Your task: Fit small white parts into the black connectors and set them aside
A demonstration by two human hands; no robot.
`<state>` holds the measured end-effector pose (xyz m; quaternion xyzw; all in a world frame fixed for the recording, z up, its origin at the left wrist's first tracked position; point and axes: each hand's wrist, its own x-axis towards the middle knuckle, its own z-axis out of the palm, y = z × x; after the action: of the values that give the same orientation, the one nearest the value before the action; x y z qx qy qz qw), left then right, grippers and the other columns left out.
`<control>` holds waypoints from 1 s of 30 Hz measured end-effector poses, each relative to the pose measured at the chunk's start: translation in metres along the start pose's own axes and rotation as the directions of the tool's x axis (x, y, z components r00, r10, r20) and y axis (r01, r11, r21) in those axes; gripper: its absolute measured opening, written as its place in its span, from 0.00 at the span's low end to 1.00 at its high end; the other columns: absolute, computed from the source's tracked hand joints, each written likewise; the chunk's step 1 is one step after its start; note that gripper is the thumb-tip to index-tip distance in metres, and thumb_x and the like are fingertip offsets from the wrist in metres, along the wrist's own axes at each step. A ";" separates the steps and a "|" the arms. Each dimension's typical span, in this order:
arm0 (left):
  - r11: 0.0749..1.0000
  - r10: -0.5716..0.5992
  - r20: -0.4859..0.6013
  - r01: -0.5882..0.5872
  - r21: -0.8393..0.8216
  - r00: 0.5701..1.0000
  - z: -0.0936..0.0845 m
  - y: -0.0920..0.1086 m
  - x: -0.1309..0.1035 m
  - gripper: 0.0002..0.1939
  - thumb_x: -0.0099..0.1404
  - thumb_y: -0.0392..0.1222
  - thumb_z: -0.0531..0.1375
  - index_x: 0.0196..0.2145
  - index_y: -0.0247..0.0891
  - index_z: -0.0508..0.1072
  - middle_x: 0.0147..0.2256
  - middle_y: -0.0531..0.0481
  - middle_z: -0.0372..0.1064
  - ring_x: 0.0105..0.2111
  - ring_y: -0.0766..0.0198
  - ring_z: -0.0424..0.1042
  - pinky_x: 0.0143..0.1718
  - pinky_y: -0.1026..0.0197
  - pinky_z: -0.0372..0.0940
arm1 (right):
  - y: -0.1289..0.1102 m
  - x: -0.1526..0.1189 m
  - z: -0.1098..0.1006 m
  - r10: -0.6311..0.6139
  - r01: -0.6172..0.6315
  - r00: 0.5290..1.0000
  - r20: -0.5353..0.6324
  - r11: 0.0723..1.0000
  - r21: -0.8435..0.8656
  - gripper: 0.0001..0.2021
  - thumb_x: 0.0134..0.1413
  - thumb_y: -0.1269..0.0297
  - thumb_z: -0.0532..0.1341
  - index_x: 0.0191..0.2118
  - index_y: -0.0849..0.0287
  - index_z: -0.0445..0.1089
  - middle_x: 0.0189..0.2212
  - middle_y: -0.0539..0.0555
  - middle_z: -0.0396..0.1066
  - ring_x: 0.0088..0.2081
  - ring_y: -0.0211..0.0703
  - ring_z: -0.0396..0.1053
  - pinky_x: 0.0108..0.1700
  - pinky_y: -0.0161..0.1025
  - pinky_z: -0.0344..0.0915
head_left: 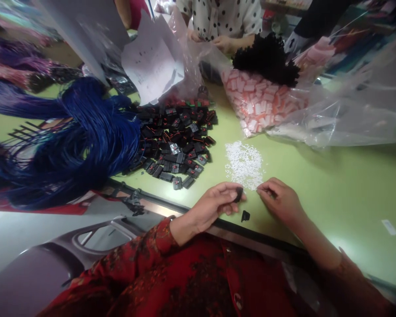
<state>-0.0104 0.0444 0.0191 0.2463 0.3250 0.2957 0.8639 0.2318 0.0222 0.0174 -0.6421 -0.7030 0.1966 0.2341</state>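
Note:
My left hand [214, 202] is closed around a small black connector housing [238, 194], held between thumb and fingers just above the green tabletop. To its right, my right hand [280, 198] has thumb and forefinger pinched together at the lower edge of a spread of tiny white plastic pieces [244, 163]. Whatever lies between those fingertips is too small to make out. Below the left fingertips a black plastic part [245, 215] rests on the table near its front edge. Beyond the left hand lies a heap of black connector housings [174, 149], some with red bits.
A thick bundle of blue wires [86, 127] covers the table's left side. At the back stand a clear bag of pink-orange and white parts [257, 101], a black bunch [267, 59] and white paper [153, 66]. A person in a dotted shirt [226, 20] sits opposite.

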 end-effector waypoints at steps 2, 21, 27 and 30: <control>1.000 -0.002 0.016 0.002 -0.015 1.000 -0.001 0.000 0.001 0.21 0.58 0.43 0.73 0.47 0.35 0.76 0.40 0.44 0.78 0.27 0.70 0.72 0.29 0.65 0.61 | 0.000 0.002 0.000 -0.045 0.046 0.999 0.025 0.998 -0.046 0.08 0.61 0.64 0.58 0.32 0.55 0.73 0.31 0.52 0.72 0.30 0.42 0.69 0.33 0.40 0.64; 0.948 0.286 0.037 -0.288 0.137 0.958 0.006 -0.012 -0.003 0.20 0.64 0.46 0.70 0.50 0.35 0.75 0.33 0.52 0.71 0.29 0.69 0.74 0.33 0.64 0.69 | -0.075 -0.020 0.006 0.222 -0.239 0.970 0.100 0.784 0.573 0.08 0.60 0.59 0.63 0.32 0.57 0.71 0.23 0.47 0.67 0.25 0.36 0.62 0.29 0.36 0.62; 0.884 0.396 0.075 -0.402 0.236 0.915 0.004 -0.019 -0.004 0.19 0.66 0.45 0.68 0.51 0.36 0.72 0.33 0.52 0.71 0.30 0.70 0.72 0.35 0.65 0.69 | -0.074 -0.021 0.011 0.055 -0.013 0.993 -0.104 0.930 0.367 0.05 0.61 0.66 0.60 0.32 0.56 0.70 0.27 0.48 0.70 0.27 0.37 0.65 0.31 0.36 0.65; 0.821 0.473 0.054 -0.462 0.335 0.880 0.003 -0.024 -0.004 0.17 0.67 0.44 0.66 0.51 0.36 0.73 0.30 0.55 0.68 0.29 0.71 0.70 0.34 0.67 0.67 | -0.072 -0.024 0.015 -0.048 0.094 0.982 -0.181 0.963 0.251 0.04 0.62 0.69 0.60 0.34 0.56 0.69 0.30 0.49 0.70 0.29 0.37 0.66 0.34 0.37 0.66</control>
<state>-0.0025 0.0239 0.0078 0.4581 0.3142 0.4419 0.7044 0.1658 -0.0088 0.0447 -0.5951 -0.6710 0.2215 0.3829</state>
